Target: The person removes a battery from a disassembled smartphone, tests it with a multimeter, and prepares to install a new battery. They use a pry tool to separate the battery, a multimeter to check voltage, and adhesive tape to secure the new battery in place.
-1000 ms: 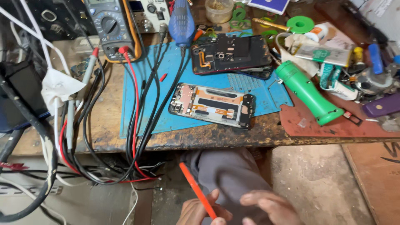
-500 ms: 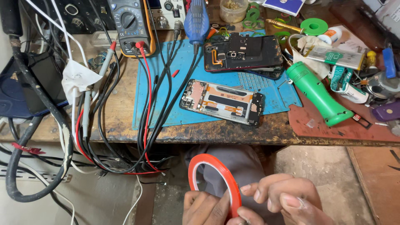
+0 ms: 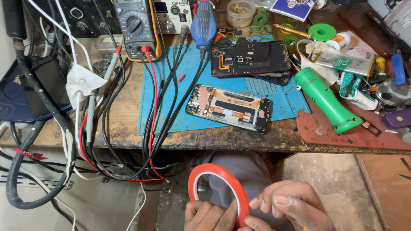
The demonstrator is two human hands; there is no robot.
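Two bare hands down at the bottom edge, one thin red roll of double-sided tape between them. Up on the worn wooden workbench: two opened phones, one stripped phone frame with orange flex cables and one darker opened phone body behind it, both on a single blue silicone repair mat. Also one multimeter with yellow trim, one blue soldering handle, one green plastic torch.

Roll itself: narrow ring, bright red-orange edge, pale inner face, standing upright and seen at an angle. Held below the bench edge, above the lap, well apart from the phones.

Left hand curled shut around the lower rim. Right hand half closed, fingertips pinching at the roll's right edge, touching it.
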